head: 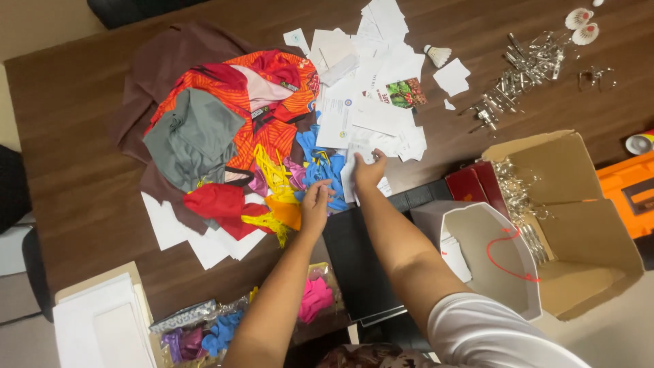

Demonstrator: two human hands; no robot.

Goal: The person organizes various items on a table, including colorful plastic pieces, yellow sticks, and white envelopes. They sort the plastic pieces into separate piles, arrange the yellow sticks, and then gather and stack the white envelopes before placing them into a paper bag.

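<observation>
Two hands at the clutter's edge. Right hand (368,168) clamps white paper slips (351,178), partly hidden beneath it. Left hand (317,202), fingers together, touches blue ribbon scraps (320,167) just beyond; grip unclear.

table (82,170): dark matt wood | papers (371,109): white, smooth | clothes (225,116): soft cloth | clips (518,68): shiny metal

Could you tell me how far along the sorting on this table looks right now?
Done: metal clips lie in the cardboard box. In hand: the left hand touches blue pieces, and the right hand reaches the white papers. Left: the clothes pile and loose clips remain scattered.
</observation>
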